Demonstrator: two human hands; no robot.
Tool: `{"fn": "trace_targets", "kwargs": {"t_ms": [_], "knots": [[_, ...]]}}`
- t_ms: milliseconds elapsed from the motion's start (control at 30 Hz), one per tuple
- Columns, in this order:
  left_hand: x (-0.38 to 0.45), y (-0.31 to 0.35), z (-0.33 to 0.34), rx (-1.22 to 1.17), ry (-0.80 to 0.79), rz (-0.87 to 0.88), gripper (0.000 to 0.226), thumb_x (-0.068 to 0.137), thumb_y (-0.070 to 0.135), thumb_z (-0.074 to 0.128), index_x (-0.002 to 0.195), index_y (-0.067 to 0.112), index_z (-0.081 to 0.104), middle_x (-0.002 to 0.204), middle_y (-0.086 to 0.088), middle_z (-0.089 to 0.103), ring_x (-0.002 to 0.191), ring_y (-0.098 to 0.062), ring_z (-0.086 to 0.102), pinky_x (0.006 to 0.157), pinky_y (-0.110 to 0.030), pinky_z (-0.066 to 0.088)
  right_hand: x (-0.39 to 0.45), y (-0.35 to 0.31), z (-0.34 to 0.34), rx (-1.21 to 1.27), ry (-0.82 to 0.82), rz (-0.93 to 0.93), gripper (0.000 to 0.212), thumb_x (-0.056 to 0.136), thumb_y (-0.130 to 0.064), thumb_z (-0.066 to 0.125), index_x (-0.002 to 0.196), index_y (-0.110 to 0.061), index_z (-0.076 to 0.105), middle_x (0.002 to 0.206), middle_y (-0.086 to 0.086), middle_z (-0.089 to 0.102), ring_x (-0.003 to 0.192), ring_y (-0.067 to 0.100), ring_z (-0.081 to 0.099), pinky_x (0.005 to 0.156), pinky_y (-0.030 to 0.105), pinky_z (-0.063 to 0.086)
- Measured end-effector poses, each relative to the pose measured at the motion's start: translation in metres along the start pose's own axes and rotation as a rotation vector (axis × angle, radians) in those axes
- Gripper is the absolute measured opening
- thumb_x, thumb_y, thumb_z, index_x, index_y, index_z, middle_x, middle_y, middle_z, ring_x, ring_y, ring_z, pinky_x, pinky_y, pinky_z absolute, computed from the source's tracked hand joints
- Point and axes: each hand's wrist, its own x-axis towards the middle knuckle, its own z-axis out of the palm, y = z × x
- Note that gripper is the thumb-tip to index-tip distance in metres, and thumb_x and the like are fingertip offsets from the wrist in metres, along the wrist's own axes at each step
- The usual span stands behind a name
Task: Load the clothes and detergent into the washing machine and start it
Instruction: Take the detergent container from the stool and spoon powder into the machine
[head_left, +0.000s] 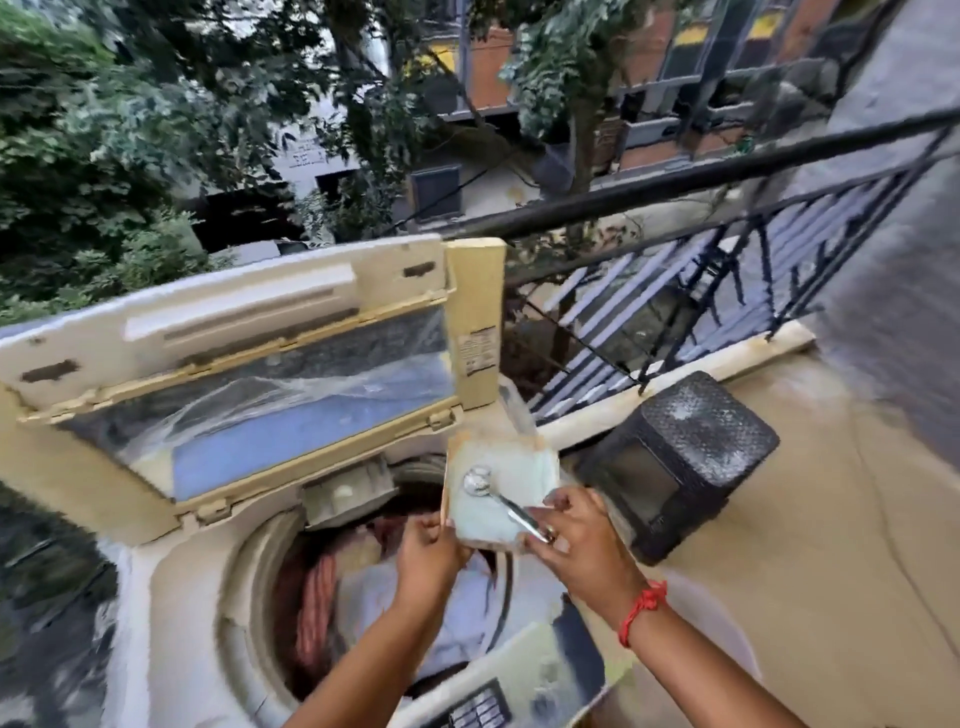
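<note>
A cream top-loading washing machine (171, 582) stands with its lid (234, 353) raised. Reddish and pale blue clothes (363, 587) lie in the drum. Above the drum's right rim I hold an open detergent box (498, 499) filled with pale powder. My left hand (428, 556) grips the box's near left corner. My right hand (576, 540) pinches the handle of a metal spoon (483, 486), whose bowl rests on the powder, and also touches the box's right edge.
A dark speckled box-shaped object (680, 462) sits on the floor right of the machine. A black metal railing (701, 291) runs behind, with trees and buildings beyond. The machine's control panel (478, 709) is at the bottom edge.
</note>
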Motion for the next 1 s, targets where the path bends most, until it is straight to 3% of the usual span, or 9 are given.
{"fn": "trace_targets", "kwargs": {"t_ms": [133, 200, 267, 367, 467, 533, 667, 833, 1000], "knots": [[0.009, 0.025, 0.067, -0.007, -0.105, 0.031, 0.019, 0.098, 0.005, 0.048, 0.084, -0.007, 0.052, 0.067, -0.014, 0.055, 0.059, -0.02, 0.052, 0.048, -0.024, 0.048, -0.007, 0.035, -0.038, 0.255, 0.254, 0.326, 0.025, 0.082, -0.019, 0.072, 0.106, -0.026, 0.069, 0.109, -0.008, 0.051, 0.097, 0.005, 0.058, 0.083, 0.014, 0.048], [0.012, 0.033, 0.103, -0.031, -0.164, 0.031, 0.015, 0.096, 0.007, 0.053, 0.081, 0.005, 0.051, 0.074, -0.016, 0.058, 0.068, -0.025, 0.057, 0.059, -0.029, 0.052, -0.014, 0.06, -0.05, 0.425, 0.363, 0.539, 0.035, 0.08, -0.009, 0.074, 0.109, -0.026, 0.066, 0.11, -0.01, 0.054, 0.085, 0.005, 0.065, 0.075, 0.022, 0.056], [0.016, 0.037, 0.146, -0.02, -0.223, 0.028, 0.014, 0.093, 0.011, 0.058, 0.083, 0.012, 0.049, 0.08, -0.018, 0.06, 0.073, -0.028, 0.06, 0.072, -0.04, 0.052, -0.021, 0.093, -0.06, 0.633, 0.424, 0.798, 0.034, 0.077, -0.011, 0.077, 0.103, -0.029, 0.066, 0.098, -0.006, 0.067, 0.075, 0.013, 0.068, 0.071, 0.037, 0.058], [0.027, 0.033, 0.209, 0.056, -0.332, -0.002, 0.011, 0.096, 0.002, 0.051, 0.086, 0.005, 0.05, 0.077, -0.017, 0.059, 0.067, -0.024, 0.058, 0.062, -0.031, 0.052, -0.033, 0.143, -0.072, 0.848, 0.521, 1.056, 0.023, 0.079, -0.004, 0.074, 0.093, -0.021, 0.068, 0.072, 0.001, 0.072, 0.068, 0.023, 0.064, 0.067, 0.038, 0.054], [0.047, 0.023, 0.274, 0.169, -0.469, -0.067, 0.019, 0.092, 0.007, 0.055, 0.101, -0.009, 0.052, 0.091, -0.027, 0.066, 0.074, -0.027, 0.066, 0.054, -0.026, 0.054, -0.041, 0.189, -0.084, 0.976, 0.661, 1.163, 0.023, 0.079, 0.003, 0.072, 0.098, -0.007, 0.068, 0.071, 0.005, 0.072, 0.061, 0.016, 0.062, 0.058, 0.024, 0.051], [0.062, 0.019, 0.31, 0.193, -0.51, -0.142, 0.011, 0.095, 0.003, 0.052, 0.101, -0.006, 0.05, 0.092, -0.026, 0.065, 0.074, -0.028, 0.066, 0.052, -0.026, 0.056, -0.044, 0.219, -0.087, 1.031, 0.715, 1.212, 0.023, 0.078, 0.005, 0.073, 0.098, -0.005, 0.067, 0.071, 0.005, 0.071, 0.061, 0.015, 0.061, 0.054, 0.02, 0.05], [0.101, 0.006, 0.384, 0.289, -0.536, -0.247, 0.011, 0.089, -0.003, 0.059, 0.092, 0.004, 0.05, 0.075, -0.018, 0.062, 0.06, -0.025, 0.059, 0.049, -0.028, 0.052, -0.042, 0.294, -0.082, 1.079, 0.81, 1.307, 0.025, 0.078, 0.006, 0.072, 0.099, -0.005, 0.066, 0.069, 0.009, 0.07, 0.061, 0.02, 0.058, 0.052, 0.026, 0.048], [0.161, -0.018, 0.453, 0.364, -0.574, -0.245, 0.01, 0.087, -0.003, 0.062, 0.084, 0.006, 0.062, 0.084, -0.013, 0.066, 0.078, -0.026, 0.064, 0.075, -0.034, 0.053, -0.022, 0.385, -0.056, 1.041, 0.829, 1.39, 0.014, 0.08, 0.005, 0.071, 0.087, -0.007, 0.069, 0.064, 0.003, 0.071, 0.064, 0.021, 0.062, 0.064, 0.032, 0.051], [0.224, -0.058, 0.512, 0.418, -0.61, -0.205, 0.011, 0.086, -0.003, 0.064, 0.087, 0.008, 0.066, 0.084, -0.008, 0.068, 0.077, -0.019, 0.065, 0.068, -0.023, 0.057, -0.006, 0.474, -0.019, 0.968, 0.776, 1.407, 0.012, 0.078, -0.002, 0.072, 0.073, -0.013, 0.073, 0.067, 0.011, 0.07, 0.068, 0.023, 0.061, 0.074, 0.041, 0.052]]}}
